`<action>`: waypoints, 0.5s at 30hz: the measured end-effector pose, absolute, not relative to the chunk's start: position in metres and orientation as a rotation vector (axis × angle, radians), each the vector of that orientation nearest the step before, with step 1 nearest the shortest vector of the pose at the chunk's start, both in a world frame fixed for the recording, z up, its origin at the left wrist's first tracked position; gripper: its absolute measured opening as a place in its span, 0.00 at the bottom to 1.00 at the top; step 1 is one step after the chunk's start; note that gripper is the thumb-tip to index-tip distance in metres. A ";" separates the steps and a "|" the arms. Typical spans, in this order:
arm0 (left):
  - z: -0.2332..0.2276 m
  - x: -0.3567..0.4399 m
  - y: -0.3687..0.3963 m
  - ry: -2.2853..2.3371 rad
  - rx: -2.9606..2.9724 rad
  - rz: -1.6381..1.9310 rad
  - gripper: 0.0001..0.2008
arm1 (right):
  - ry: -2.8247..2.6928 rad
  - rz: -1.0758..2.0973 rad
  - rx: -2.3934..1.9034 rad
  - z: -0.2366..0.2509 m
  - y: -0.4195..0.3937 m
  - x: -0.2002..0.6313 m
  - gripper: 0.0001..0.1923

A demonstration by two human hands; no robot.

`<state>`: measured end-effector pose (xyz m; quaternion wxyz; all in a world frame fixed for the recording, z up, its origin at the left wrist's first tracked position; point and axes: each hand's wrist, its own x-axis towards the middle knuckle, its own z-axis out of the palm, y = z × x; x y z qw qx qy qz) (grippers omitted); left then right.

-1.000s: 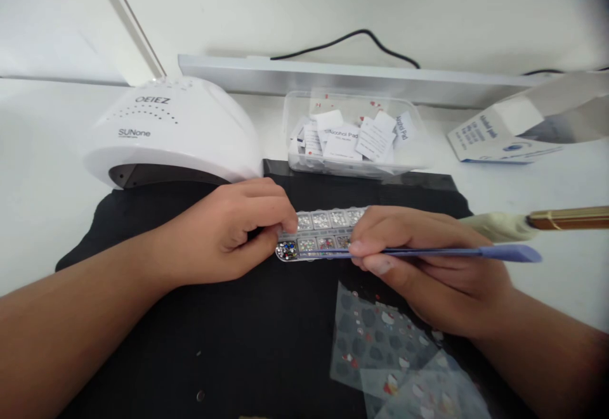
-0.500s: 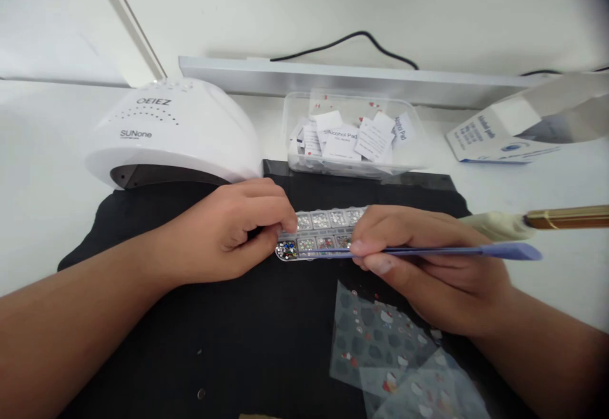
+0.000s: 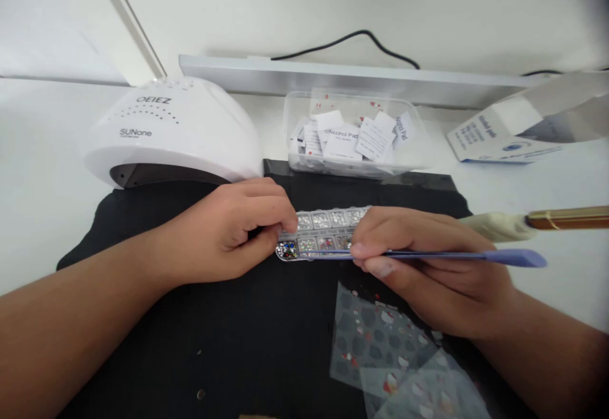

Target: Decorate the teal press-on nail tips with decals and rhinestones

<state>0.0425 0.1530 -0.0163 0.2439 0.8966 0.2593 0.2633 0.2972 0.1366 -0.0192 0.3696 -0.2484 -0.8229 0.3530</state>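
A clear compartment box of small rhinestones (image 3: 323,232) lies on a black mat (image 3: 247,336). My left hand (image 3: 233,232) pinches the box's left end between thumb and fingers. My right hand (image 3: 423,267) covers the box's right end and grips a thin purple pick tool (image 3: 476,255) that lies almost level. The tool's fine tip reaches left over the front row of compartments, close to the multicoloured stones at the left corner.
A white nail lamp (image 3: 171,130) stands at the back left. Behind the mat sits a clear tub of alcohol pads (image 3: 352,134). A white and blue carton (image 3: 518,127) is at the right, a gold-ferruled brush (image 3: 547,219) beside my right hand. Clear sticker sheets (image 3: 385,349) lie in front.
Almost nothing has moved. The rear end of the purple tool has shifted slightly right and down; both hands stay on the box.
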 end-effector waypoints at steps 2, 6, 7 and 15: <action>-0.016 0.043 0.153 0.708 2.451 0.720 0.09 | -2.114 0.900 -0.634 -0.019 0.137 0.297 0.10; -0.016 0.042 0.153 0.701 2.444 0.725 0.09 | -2.115 0.886 -0.641 -0.019 0.138 0.297 0.10; -0.016 0.042 0.153 0.701 2.438 0.723 0.09 | -2.115 0.884 -0.639 -0.018 0.138 0.297 0.10; -0.016 0.042 0.153 0.699 2.432 0.710 0.09 | -2.083 0.937 -0.661 -0.019 0.138 0.296 0.10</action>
